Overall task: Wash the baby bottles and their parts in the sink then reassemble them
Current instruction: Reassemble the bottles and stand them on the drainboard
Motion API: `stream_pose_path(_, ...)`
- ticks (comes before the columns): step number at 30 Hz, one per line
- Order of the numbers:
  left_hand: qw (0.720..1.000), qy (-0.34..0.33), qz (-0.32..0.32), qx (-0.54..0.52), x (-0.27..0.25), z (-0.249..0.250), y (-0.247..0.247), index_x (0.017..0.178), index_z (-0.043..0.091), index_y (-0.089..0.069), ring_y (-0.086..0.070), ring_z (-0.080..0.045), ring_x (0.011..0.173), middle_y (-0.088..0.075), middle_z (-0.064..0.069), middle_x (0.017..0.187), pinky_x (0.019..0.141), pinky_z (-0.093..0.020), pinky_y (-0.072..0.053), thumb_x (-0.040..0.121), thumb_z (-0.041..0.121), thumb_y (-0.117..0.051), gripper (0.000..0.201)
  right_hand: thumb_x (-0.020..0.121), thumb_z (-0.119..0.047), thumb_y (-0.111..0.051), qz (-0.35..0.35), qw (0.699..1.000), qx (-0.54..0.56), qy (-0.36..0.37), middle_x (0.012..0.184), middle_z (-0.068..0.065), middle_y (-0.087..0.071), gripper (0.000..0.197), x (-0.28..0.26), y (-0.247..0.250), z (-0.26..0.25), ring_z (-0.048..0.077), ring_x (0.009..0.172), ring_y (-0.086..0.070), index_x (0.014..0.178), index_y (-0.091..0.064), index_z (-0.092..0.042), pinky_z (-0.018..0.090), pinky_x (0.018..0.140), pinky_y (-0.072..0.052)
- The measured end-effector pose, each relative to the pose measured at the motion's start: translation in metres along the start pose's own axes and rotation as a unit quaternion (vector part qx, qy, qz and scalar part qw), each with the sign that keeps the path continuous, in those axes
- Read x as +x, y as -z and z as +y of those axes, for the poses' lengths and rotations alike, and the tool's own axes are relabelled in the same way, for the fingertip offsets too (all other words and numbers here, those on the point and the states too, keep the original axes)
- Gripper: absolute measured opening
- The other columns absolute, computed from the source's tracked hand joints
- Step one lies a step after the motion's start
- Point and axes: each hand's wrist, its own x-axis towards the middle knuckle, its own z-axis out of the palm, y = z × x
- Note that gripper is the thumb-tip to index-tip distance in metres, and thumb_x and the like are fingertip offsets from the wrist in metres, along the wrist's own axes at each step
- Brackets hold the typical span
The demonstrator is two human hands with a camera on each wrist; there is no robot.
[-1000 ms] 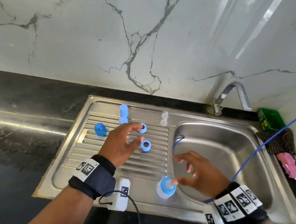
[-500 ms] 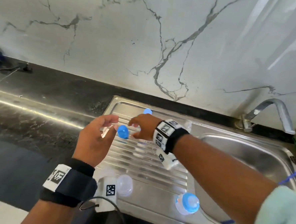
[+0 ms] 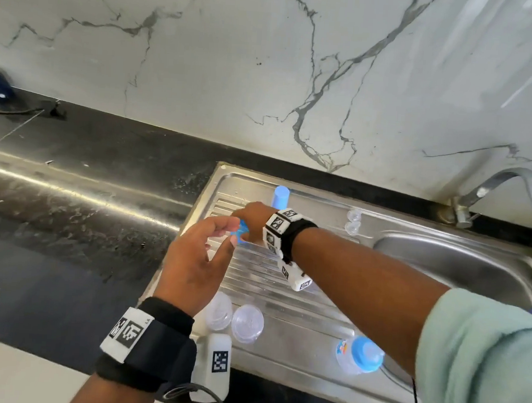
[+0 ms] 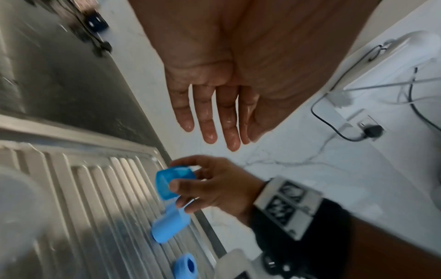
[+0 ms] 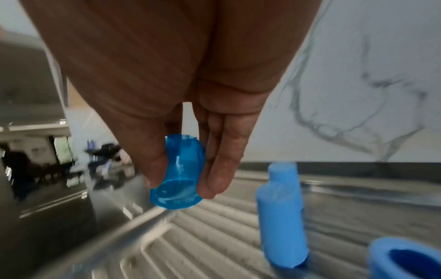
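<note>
A: Entry, reassembly phase. Status of the hands?

B: Right hand (image 3: 251,219) reaches across the draining board (image 3: 284,296) and pinches a translucent blue cap (image 5: 177,173) between thumb and fingertips, held clear of the steel. Left hand (image 3: 192,265) hovers just beside it, fingers straight and wet, holding nothing.

A: What looks done?

B: One bottle with a blue collar fitted (image 3: 358,356) stands at the near edge of the board, by the basin (image 3: 441,262). I judge that one assembled, or close to it. The tap (image 3: 492,196) is not running, so washing seems finished, though that is inference.

A: What is left?

B: Plenty. Two clear bottle bodies (image 3: 246,323) stand open near the left wrist. A light blue cylinder (image 3: 280,196) stands at the far edge of the board; a blue ring (image 4: 185,268) lies loose on the ribs. Two clear teats (image 3: 353,220), I think, sit toward the back near the basin; too small to be sure.

A: Estimate?

B: Roughly a third of reassembly done. The cap in hand needs a bottle under it first.
</note>
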Motion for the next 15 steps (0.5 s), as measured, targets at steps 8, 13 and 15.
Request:
stream_pose_path(8, 0.985, -0.085, -0.143, -0.049, -0.003, 0.046, -0.100, 0.116, 0.024, -0.068, -0.061, 0.003, 0.104, -0.070, 0.014, 0.114, 0.087, -0.005, -0.041, 0.091, 0.000, -0.057, 0.036, 0.078, -0.021, -0.081, 0.230, 0.958, 0.134, -0.103, 0.111, 0.001, -0.071, 0.045, -0.217, 0.046, 0.065, 0.008, 0.082, -0.057, 0.120, -0.066, -0.018, 0.031, 0.083, -0.052)
stream_pose_path(13, 0.961, -0.074, -0.265, -0.034, -0.014, 0.045, -0.160, 0.118, 0.017, -0.067, -0.061, -0.003, 0.101, -0.070, 0.006, 0.113, 0.092, -0.005, -0.040, 0.084, -0.008, -0.050, 0.045, 0.073, -0.030, -0.081, 0.231, 0.942, 0.159, -0.186, 0.109, -0.013, -0.069, 0.048, -0.333, -0.002, 0.067, -0.008, 0.080, -0.057, 0.119, -0.069, -0.029, 0.025, 0.083, -0.053)
stream_pose_path(15, 0.944, -0.059, -0.324, -0.008, -0.020, 0.036, -0.178, 0.120, 0.015, -0.066, -0.064, -0.010, 0.106, -0.070, 0.002, 0.115, 0.100, -0.019, -0.046, 0.084, -0.008, -0.048, 0.046, 0.072, -0.033, -0.074, 0.218, 0.946, 0.169, -0.170, 0.107, -0.013, -0.069, 0.047, -0.348, -0.027, 0.058, -0.004, 0.085, -0.059, 0.118, -0.070, -0.028, 0.025, 0.084, -0.053)
